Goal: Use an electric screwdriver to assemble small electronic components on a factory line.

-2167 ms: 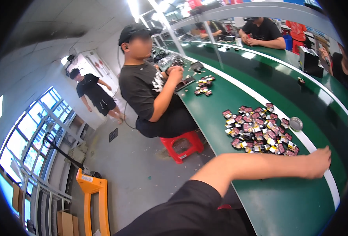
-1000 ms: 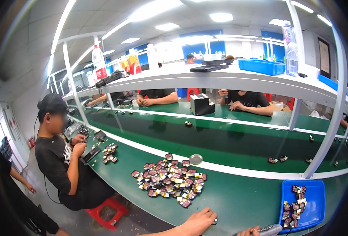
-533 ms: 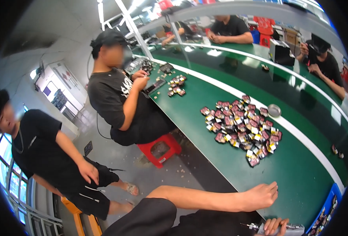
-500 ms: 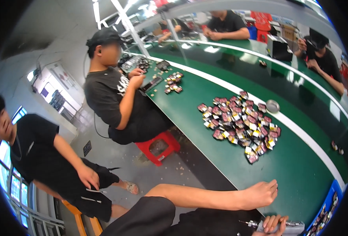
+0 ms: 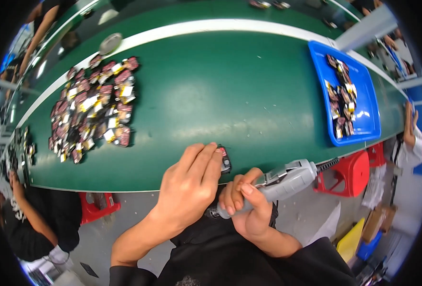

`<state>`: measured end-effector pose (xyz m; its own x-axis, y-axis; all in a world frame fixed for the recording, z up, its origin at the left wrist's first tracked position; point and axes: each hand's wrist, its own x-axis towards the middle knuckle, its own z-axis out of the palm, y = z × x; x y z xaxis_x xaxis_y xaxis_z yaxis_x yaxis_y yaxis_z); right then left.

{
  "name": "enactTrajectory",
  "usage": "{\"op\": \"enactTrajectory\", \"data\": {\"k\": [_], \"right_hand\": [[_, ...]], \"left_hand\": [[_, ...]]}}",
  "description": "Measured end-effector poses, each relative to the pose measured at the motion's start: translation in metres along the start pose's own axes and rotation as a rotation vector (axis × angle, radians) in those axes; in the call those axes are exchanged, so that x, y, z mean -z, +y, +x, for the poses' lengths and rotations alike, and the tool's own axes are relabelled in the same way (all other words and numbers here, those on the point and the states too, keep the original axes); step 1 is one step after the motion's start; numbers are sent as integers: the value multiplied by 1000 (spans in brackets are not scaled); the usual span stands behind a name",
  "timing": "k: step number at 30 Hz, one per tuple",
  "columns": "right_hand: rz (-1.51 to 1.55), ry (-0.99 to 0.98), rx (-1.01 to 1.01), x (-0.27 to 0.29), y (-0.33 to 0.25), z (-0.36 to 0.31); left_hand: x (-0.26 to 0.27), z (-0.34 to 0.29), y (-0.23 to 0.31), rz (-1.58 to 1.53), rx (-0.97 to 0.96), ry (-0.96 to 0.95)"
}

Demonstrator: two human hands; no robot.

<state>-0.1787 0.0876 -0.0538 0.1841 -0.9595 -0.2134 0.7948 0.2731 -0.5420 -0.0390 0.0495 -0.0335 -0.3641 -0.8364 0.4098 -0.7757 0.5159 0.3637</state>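
Green worktop (image 5: 230, 95): long, with a white stripe along the far edge; everything lies on it.
Heap on the left: many small dark-red and black parts with yellow and white patches (image 5: 94, 107), spread loosely well left of the hands; a round metal lid (image 5: 110, 43) lies just beyond it. By its size, most of the work looks not yet done.
Left hand (image 5: 189, 183): palm down at the near edge, fingers bent and pressing one small dark part (image 5: 224, 159) flat against the worktop; the fingertips cover most of it.
Part in hand: alone, near the front edge, well apart from both the heap and the tray; it appears to be the single piece in work now.
Right hand (image 5: 244, 205): closed around a grey powered screwdriver (image 5: 273, 183), held slanting, its working end low by the fist; whether the tip touches the part cannot be told.
Blue tray (image 5: 366, 126): far right, holding a short row of like parts (image 5: 342, 102), far fewer than the heap, so judged the finished share.
Progress: early, roughly a small fraction moved across.
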Motion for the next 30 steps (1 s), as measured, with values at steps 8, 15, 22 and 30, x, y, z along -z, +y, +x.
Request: {"op": "enactTrajectory", "data": {"k": [8,15,22,30], "right_hand": [[-25,37,-11,3,-1,-3],[-29,15,-23,1,-6,-2],[-169,-289,131,-2,-68,27],[-375,-482,253,-19,-105,67]], "left_hand": [[-10,-6,4,58,-148,74],[-5,-4,11,47,-113,1],[0,-11,9,16,-56,-155],[-8,-12,10,-9,-102,-77]]}}
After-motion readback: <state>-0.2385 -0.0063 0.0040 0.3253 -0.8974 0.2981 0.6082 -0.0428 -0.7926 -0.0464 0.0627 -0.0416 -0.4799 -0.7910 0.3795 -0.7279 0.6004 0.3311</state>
